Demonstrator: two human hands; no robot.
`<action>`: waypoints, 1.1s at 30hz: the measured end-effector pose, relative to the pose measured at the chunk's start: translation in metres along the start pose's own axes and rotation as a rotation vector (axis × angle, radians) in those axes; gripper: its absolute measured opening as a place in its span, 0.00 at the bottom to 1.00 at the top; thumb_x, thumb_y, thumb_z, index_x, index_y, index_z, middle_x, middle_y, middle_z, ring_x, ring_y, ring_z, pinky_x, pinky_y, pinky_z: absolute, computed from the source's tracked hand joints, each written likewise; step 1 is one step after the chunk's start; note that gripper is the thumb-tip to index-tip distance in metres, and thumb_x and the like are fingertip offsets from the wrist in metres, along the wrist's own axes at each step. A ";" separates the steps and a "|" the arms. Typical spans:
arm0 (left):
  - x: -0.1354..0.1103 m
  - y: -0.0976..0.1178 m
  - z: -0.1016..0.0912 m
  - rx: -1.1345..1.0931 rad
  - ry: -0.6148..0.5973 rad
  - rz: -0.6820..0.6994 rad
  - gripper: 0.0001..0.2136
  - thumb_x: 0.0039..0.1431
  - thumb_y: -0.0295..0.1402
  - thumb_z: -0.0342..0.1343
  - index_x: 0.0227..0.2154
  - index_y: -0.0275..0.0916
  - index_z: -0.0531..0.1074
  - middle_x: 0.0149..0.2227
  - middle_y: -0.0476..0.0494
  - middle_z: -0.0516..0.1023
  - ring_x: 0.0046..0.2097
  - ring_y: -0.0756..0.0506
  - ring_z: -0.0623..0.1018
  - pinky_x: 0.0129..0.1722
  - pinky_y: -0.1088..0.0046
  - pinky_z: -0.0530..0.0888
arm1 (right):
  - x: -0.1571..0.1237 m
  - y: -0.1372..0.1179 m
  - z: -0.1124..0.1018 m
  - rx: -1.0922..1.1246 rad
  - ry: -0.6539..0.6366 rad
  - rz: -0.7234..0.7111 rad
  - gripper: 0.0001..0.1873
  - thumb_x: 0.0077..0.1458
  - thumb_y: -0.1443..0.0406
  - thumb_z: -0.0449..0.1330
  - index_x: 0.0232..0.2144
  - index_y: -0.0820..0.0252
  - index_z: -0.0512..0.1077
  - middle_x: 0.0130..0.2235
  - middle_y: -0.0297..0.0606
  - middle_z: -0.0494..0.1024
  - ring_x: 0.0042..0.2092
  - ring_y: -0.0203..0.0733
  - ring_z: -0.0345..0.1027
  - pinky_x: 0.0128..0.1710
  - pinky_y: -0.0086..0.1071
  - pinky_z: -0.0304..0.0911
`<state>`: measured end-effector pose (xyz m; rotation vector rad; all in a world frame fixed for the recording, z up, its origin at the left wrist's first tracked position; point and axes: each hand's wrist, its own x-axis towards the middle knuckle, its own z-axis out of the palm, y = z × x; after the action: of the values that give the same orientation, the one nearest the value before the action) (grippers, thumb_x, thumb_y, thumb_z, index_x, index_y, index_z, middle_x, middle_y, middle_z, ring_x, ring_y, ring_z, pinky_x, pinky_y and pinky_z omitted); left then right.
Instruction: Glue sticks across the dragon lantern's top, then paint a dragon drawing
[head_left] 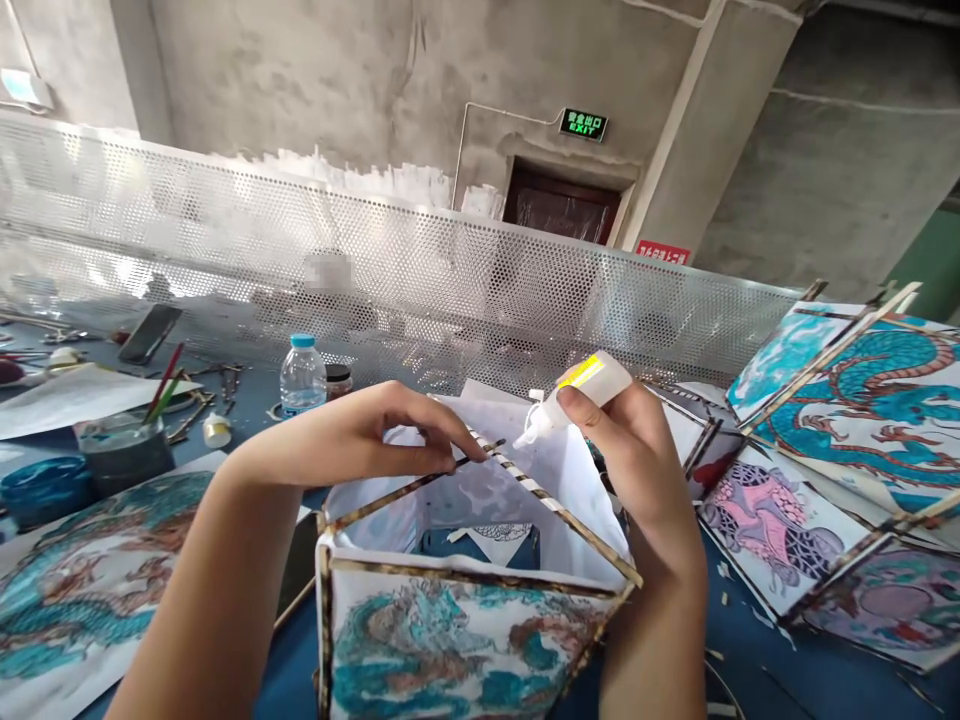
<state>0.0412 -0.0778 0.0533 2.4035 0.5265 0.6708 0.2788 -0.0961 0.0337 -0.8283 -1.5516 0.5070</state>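
In front of me stands a lantern-like frame point(472, 578) of brown-marked wooden sticks, its near side covered with paper painted with a teal and brown dragon. Two sticks cross over its open top, one of them a striped stick point(536, 490). My left hand point(397, 435) is closed on the thin dark stick point(420, 485) near the crossing, the fingertips touching it. My right hand point(634, 440) grips a white glue bottle point(592, 390) with a yellow label, tilted down to the left. Its nozzle point(529, 430) points at the crossing, slightly apart from it.
A capped water bottle point(302, 375), a cup with brushes point(124, 445) and a blue paint jar point(46, 492) stand to the left, by a painted dragon sheet point(105, 590). Other painted frames point(780, 530) occupy the right. A perforated metal screen point(420, 280) runs behind the blue table.
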 end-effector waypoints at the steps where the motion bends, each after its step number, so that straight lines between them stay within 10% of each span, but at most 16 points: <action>1: 0.001 -0.001 0.000 -0.017 -0.002 -0.017 0.10 0.57 0.29 0.55 0.41 0.37 0.75 0.42 0.41 0.78 0.43 0.45 0.76 0.43 0.73 0.73 | 0.001 0.000 0.001 -0.008 -0.013 0.008 0.12 0.51 0.55 0.60 0.31 0.57 0.68 0.26 0.29 0.66 0.28 0.32 0.59 0.28 0.29 0.55; 33: -0.009 0.005 -0.005 -0.100 0.046 -0.124 0.10 0.53 0.30 0.58 0.39 0.41 0.74 0.39 0.43 0.78 0.39 0.46 0.77 0.38 0.74 0.74 | 0.008 0.007 0.005 0.019 -0.090 -0.016 0.15 0.46 0.54 0.63 0.25 0.58 0.67 0.24 0.30 0.68 0.26 0.33 0.61 0.26 0.28 0.57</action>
<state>0.0328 -0.0838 0.0567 2.2463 0.6403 0.6838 0.2759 -0.0847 0.0327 -0.7874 -1.6324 0.5528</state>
